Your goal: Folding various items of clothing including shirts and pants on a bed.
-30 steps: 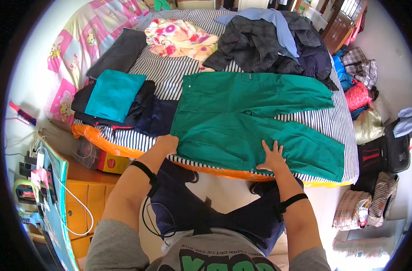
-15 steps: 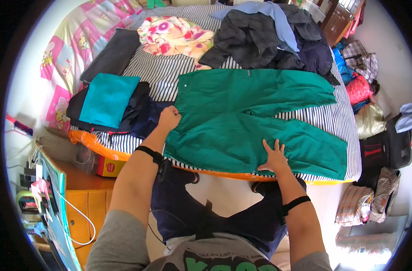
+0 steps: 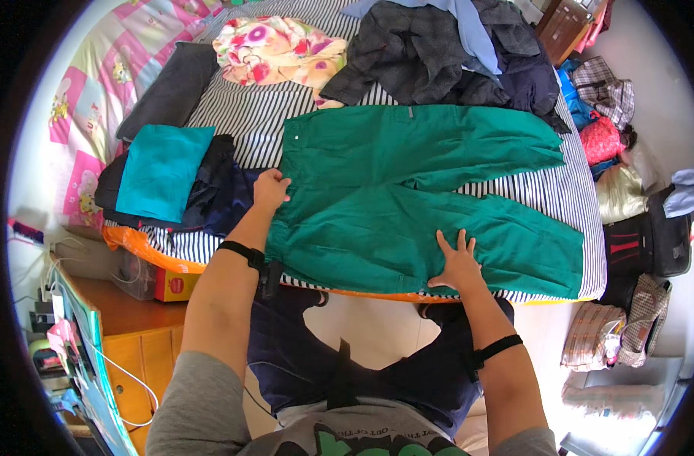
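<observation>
Green trousers (image 3: 354, 159) lie spread flat across the striped bed, waist end to the left and legs to the right. My left hand (image 3: 271, 188) is closed at the middle of the waistband, pinching its edge. On the near leg rests my right hand (image 3: 459, 262), palm down with its fingers spread. A few creases run over the cloth near the crotch and the near leg. Just left of the waistband sits a pile of folded dark clothes (image 3: 225, 205), topped by a folded turquoise garment (image 3: 164, 171).
Beyond the trousers lie a heap of dark grey clothes (image 3: 408, 57), a light blue garment (image 3: 480, 38) and a floral cloth (image 3: 275, 49). A folded dark grey item (image 3: 168, 91) is at the far left. Bags (image 3: 594, 334) line the floor to the right; a wooden cabinet (image 3: 149, 349) stands at near left.
The whole view has shifted slightly, with the bed and clothes a little further left and up in it. Both hands keep about the same places on the trousers.
</observation>
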{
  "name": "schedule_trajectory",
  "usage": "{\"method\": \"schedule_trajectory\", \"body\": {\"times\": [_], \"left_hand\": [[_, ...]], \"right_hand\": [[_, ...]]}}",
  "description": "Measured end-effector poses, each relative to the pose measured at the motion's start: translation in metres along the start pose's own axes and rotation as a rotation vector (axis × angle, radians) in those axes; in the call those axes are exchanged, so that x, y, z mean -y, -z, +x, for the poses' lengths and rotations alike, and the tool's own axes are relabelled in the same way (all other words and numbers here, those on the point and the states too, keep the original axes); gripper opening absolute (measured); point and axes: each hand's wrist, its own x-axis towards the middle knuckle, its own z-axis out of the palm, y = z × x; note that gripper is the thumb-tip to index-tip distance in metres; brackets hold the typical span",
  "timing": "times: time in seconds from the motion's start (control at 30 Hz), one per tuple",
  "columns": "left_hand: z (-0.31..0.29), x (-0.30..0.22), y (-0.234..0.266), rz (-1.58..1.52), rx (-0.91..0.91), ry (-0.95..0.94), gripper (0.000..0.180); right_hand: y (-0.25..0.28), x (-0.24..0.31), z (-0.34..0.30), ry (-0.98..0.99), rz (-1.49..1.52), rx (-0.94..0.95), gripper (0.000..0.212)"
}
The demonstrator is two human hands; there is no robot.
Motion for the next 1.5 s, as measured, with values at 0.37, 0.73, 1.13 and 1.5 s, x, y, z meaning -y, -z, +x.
{"method": "schedule_trajectory", "body": {"times": [0.37,0.73,1.13,1.5], "left_hand": [[0.005,0.003,-0.003,0.321,-0.172,-0.049,0.024],[0.007,0.027,-0.011,0.376,-0.24,-0.048,0.037],[-0.046,0.05,0.031,0.297,0.16,-0.055,0.039],[-0.115,0.04,0.063,0.476,0.16,-0.197,0.032]], "right_hand": [[-0.004,-0.003,0.002,0.01,-0.002,-0.02,0.13],[-0.004,0.0,0.002,0.009,-0.017,-0.006,0.13],[0.002,0.002,0.002,-0.007,-0.01,0.037,0.133],[-0.004,0.001,-0.003,-0.011,0.093,-0.004,0.117]]}}
